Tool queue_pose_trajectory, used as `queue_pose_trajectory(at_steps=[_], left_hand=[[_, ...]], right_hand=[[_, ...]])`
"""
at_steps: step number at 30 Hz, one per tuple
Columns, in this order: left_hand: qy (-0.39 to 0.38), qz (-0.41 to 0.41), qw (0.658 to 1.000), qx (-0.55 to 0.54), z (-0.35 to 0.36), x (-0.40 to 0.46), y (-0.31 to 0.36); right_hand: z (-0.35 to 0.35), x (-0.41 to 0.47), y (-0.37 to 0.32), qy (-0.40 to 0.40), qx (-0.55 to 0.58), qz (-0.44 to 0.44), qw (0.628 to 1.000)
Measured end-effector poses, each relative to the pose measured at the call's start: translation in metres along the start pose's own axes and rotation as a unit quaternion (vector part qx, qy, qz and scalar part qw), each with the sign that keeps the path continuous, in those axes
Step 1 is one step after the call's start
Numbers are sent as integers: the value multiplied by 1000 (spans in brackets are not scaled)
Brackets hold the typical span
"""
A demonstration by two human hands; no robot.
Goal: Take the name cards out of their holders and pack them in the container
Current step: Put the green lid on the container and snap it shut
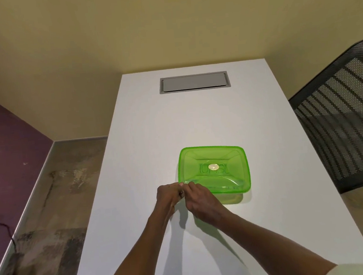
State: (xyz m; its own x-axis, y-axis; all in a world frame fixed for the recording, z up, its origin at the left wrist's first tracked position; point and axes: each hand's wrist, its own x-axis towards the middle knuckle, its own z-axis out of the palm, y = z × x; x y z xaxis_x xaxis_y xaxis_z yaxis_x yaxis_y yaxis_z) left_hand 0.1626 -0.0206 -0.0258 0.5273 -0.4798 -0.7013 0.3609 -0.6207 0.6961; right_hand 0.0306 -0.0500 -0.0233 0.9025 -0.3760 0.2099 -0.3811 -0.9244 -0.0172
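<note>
While lid on: green container (214,170) sits on white table (154,139) | left hand (167,196) and right hand (199,201) pinching near-left lid corner, likely to pry open | name cards, holders unseen

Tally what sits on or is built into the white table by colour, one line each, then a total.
Green: 1, the translucent green plastic container with its lid
Grey: 1, the rectangular grey cable hatch set into the white table
Total: 2
No name cards or holders are visible.
</note>
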Motion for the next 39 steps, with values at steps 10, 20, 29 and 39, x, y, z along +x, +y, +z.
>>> queue_pose_trajectory(at_steps=[10,20,29,39], left_hand=[[122,280,901,307,33,-52,16],[-38,367,832,414,102,-65,8],[-42,350,758,548,122,-60,3],[-30,342,701,625,128,-59,1]], right_hand=[[-22,-37,44,76,180,344,918],[-28,-88,96,82,265,556,784],[-20,-87,107,89,478,691,535],[-18,-78,124,21,509,709,488]])
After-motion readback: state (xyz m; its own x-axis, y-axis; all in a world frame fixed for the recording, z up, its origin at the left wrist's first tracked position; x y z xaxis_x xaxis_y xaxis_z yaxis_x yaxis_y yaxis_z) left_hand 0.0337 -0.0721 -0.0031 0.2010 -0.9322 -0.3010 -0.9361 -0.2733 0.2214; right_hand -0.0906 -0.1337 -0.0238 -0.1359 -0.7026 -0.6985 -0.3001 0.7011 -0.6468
